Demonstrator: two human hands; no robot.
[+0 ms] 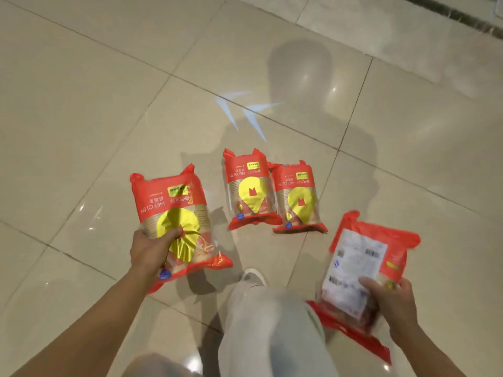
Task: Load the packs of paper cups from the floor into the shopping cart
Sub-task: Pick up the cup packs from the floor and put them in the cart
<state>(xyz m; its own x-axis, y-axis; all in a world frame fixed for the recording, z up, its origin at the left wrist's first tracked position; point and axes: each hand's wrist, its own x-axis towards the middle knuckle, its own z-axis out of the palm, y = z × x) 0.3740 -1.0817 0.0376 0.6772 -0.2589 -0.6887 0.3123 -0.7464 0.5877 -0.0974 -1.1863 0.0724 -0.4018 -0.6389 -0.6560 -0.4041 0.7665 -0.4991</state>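
My left hand grips a red and yellow pack of paper cups by its lower half, front side up, above the floor. My right hand holds a second pack with its white label side up; it is blurred. Two more packs lie side by side on the tiles beyond my hands, one in the middle and one just to its right, touching it. The shopping cart is out of view.
Glossy beige floor tiles spread all around. My leg in light trousers and a white shoe sit between my arms. A dark strip runs across the far right corner.
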